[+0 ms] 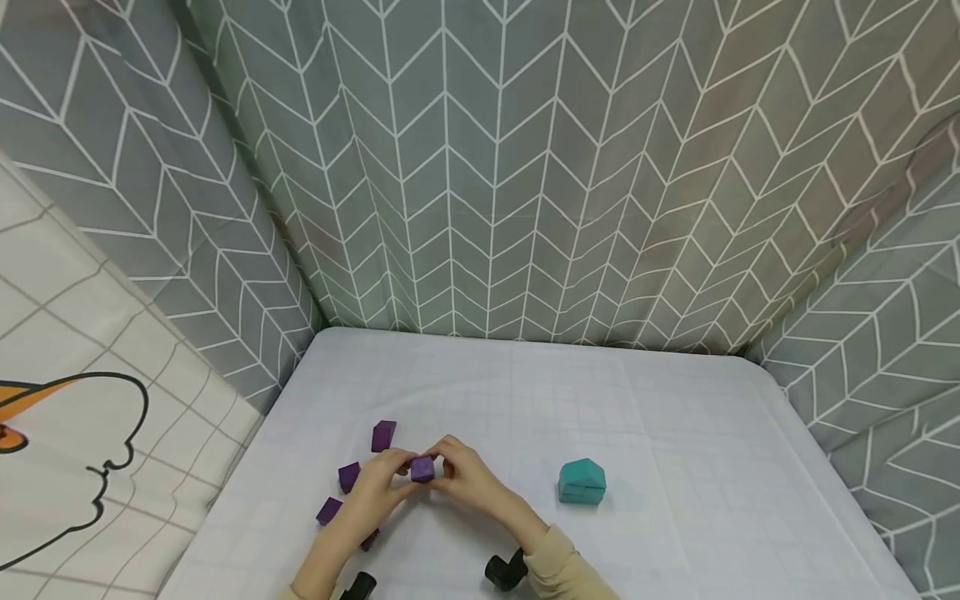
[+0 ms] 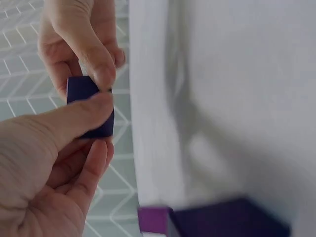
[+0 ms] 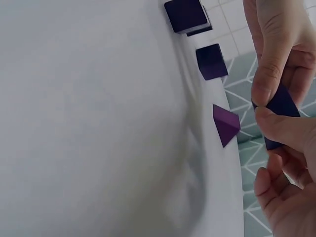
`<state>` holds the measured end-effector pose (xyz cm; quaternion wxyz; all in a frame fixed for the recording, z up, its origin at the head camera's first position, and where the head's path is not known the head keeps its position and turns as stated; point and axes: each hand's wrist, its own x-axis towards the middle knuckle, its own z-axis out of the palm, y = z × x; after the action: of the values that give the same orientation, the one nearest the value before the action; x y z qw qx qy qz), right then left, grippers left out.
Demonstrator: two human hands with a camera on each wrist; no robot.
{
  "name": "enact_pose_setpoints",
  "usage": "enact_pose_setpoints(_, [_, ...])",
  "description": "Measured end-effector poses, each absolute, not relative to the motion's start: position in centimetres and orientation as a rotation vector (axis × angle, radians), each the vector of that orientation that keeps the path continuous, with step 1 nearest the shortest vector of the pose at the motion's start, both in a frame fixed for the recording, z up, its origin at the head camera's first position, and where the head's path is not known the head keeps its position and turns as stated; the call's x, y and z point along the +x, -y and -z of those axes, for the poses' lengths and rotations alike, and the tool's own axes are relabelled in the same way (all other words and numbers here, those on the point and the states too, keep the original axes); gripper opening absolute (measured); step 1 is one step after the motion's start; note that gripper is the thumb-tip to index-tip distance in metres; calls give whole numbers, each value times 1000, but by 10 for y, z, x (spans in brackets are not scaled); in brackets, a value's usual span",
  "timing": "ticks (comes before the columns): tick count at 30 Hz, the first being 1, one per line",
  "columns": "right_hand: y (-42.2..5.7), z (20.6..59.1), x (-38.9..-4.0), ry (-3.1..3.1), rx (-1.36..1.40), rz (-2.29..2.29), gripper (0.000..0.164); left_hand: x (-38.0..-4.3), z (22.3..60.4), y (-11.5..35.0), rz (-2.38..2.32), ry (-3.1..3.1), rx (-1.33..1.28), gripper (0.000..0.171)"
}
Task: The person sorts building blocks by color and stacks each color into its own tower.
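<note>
Both hands meet over the left-centre of the table around a small purple faceted block (image 1: 422,469). My left hand (image 1: 373,493) pinches it from the left between thumb and fingers. From the other side my right hand (image 1: 471,482) pinches the same block. In the left wrist view the block (image 2: 83,89) looks dark, with the two thumbs nearly touching across it. Close by lie loose purple blocks: one (image 1: 383,436) beyond the left hand, others (image 1: 348,477) (image 1: 328,511) left of it, and one (image 1: 370,540) partly hidden by the left forearm.
A teal block shape (image 1: 582,482) with a seam across it stands on the white-covered table (image 1: 690,467), right of the right hand. Grey patterned curtains (image 1: 480,183) hang behind the table and at its sides. Black wrist devices (image 1: 506,571) are worn on both forearms.
</note>
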<state>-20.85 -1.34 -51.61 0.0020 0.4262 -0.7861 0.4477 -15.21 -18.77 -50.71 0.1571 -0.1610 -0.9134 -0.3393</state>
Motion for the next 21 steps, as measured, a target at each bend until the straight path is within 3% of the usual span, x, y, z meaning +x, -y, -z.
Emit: enact_pose_setpoints(21, [-72,540,-173,2545,1223,-1375,29,-147,540,115,1133,2551,-754,29])
